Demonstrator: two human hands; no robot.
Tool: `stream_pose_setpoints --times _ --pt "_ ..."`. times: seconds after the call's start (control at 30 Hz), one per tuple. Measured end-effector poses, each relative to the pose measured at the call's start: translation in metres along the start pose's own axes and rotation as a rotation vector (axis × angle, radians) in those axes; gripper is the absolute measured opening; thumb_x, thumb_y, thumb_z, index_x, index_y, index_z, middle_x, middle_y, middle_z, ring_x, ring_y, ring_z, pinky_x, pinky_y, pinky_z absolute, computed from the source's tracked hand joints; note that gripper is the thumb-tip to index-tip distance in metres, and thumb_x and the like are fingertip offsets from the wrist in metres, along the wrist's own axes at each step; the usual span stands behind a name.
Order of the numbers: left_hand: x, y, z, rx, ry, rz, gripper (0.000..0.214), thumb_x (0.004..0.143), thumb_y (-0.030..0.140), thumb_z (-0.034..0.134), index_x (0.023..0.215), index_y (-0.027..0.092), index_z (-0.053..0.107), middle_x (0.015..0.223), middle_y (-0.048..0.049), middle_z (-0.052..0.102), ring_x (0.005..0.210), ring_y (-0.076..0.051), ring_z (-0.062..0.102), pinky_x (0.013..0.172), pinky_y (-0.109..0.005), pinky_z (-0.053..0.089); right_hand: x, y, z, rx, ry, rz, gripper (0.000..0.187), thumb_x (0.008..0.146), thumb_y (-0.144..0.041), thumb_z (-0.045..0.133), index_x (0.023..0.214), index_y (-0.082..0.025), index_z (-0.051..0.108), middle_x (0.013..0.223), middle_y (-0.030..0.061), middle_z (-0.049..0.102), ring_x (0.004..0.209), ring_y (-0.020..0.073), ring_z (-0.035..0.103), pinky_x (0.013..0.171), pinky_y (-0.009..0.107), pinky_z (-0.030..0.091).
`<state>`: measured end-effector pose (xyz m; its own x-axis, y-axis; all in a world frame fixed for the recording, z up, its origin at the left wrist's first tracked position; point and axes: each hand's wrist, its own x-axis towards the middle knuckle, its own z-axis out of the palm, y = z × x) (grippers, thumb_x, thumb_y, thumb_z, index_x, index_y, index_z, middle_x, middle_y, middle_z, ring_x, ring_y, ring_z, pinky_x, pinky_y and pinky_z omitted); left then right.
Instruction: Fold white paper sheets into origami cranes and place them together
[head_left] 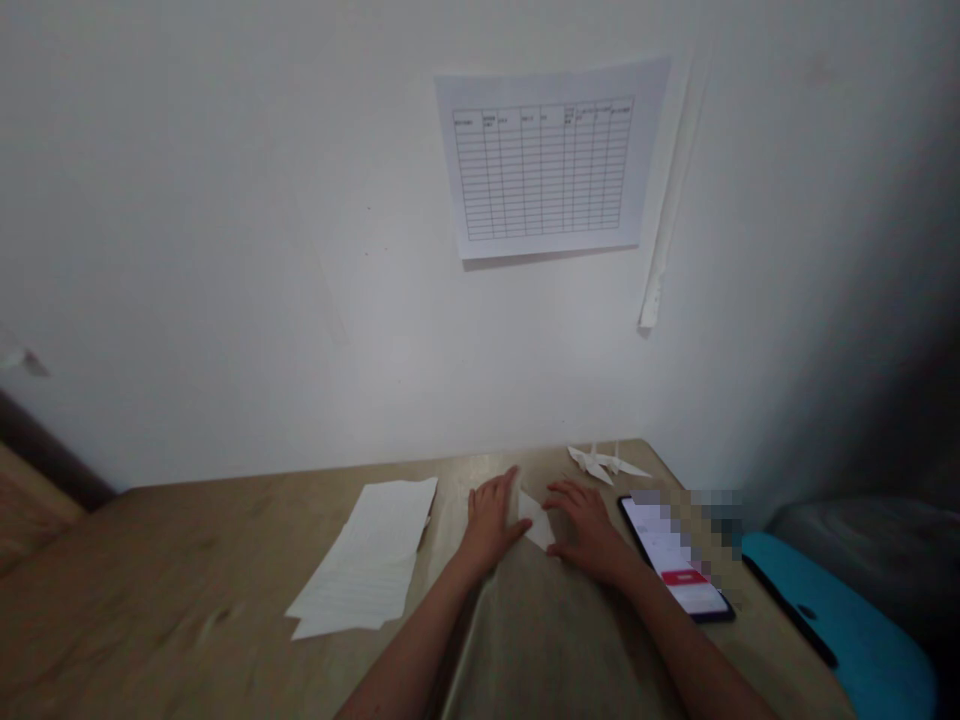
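Observation:
A small folded piece of white paper (533, 522) lies on the table between my two hands. My left hand (491, 525) rests at its left side, fingers stretched forward and apart, the thumb tip touching the paper. From the right, my right hand (589, 530) reaches the paper's other edge with fingers bent and spread, thumb apart from the forefinger. Neither hand is closed around anything. Beyond my right hand, folded white paper cranes (600, 463) sit near the table's back edge.
Left of my hands lies a stack of white paper sheets (367, 560). A phone (679, 560) with a lit screen is on the right side of the wooden table (187, 580). A turquoise object (840, 620) stands beyond the right edge. A printed table sheet (551, 165) hangs on the wall.

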<state>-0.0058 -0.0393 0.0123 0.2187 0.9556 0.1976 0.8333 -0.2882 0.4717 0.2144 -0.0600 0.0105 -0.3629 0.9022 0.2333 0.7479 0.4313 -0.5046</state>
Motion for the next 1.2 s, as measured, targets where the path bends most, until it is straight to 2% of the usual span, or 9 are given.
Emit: stream_pose_setpoints --times 0.13,0.23,0.33,0.5,0.73,0.9,1.2 --pt "-0.001 0.004 0.001 0.114 0.004 0.06 0.066 0.088 0.03 0.071 0.146 0.05 0.046 0.158 -0.0071 0.039 0.143 -0.035 0.037 0.118 -0.064 0.024 0.001 -0.001 -0.001 0.001 -0.057 -0.034 0.025 0.08 -0.027 0.074 0.104 -0.032 0.075 0.138 0.0021 0.062 0.146 0.0302 0.034 0.121 0.062 0.011" --pt "-0.002 0.003 0.003 0.212 -0.008 0.082 0.05 0.093 0.032 0.065 0.136 0.057 0.055 0.161 -0.001 0.036 0.145 -0.036 0.034 0.117 -0.068 0.021 0.002 -0.001 0.0 -0.014 -0.052 -0.009 0.015 0.083 -0.03 0.072 0.096 -0.033 0.077 0.126 0.0019 0.067 0.137 0.0292 0.043 0.121 0.061 0.007" --pt "-0.003 -0.001 0.004 0.282 -0.057 0.102 0.039 0.097 0.041 0.06 0.132 0.059 0.058 0.165 0.0032 0.029 0.148 -0.039 0.029 0.117 -0.071 0.018 0.004 0.001 0.001 -0.036 -0.039 0.016 0.016 0.084 -0.033 0.072 0.099 -0.033 0.078 0.12 0.0024 0.068 0.129 0.0276 0.049 0.122 0.06 0.005" --pt "-0.007 -0.008 0.007 0.323 -0.127 0.184 0.041 0.1 0.059 0.044 0.14 0.061 0.046 0.17 0.0024 0.018 0.153 -0.041 0.021 0.116 -0.075 0.013 0.004 0.005 0.005 -0.057 -0.021 0.049 0.027 0.085 -0.037 0.072 0.111 -0.032 0.075 0.123 0.0049 0.066 0.128 0.0285 0.049 0.121 0.057 0.011" --pt "-0.005 -0.004 0.004 0.354 -0.162 0.112 0.047 0.096 0.07 0.04 0.142 0.062 0.041 0.172 0.0047 0.01 0.155 -0.043 0.013 0.115 -0.078 0.006 0.003 0.005 0.005 -0.058 -0.023 0.081 0.024 0.084 -0.04 0.073 0.108 -0.036 0.077 0.123 0.0037 0.065 0.125 0.0274 0.049 0.116 0.049 0.023" --pt "-0.004 -0.004 -0.003 0.339 -0.2 0.063 0.057 0.092 0.077 0.038 0.146 0.058 0.038 0.171 0.0006 0.012 0.155 -0.043 0.011 0.114 -0.078 0.004 0.003 0.003 0.003 -0.057 -0.018 0.102 0.024 0.083 -0.041 0.075 0.106 -0.037 0.078 0.122 0.0038 0.064 0.124 0.0278 0.048 0.113 0.047 0.026" --pt "-0.003 -0.002 -0.002 0.333 -0.187 0.042 0.055 0.093 0.077 0.031 0.145 0.06 0.038 0.171 -0.0013 0.014 0.156 -0.04 0.01 0.115 -0.077 0.0 0.003 0.004 0.004 -0.053 -0.025 0.111 0.023 0.083 -0.042 0.074 0.106 -0.036 0.078 0.122 0.0045 0.063 0.124 0.028 0.047 0.112 0.047 0.026"
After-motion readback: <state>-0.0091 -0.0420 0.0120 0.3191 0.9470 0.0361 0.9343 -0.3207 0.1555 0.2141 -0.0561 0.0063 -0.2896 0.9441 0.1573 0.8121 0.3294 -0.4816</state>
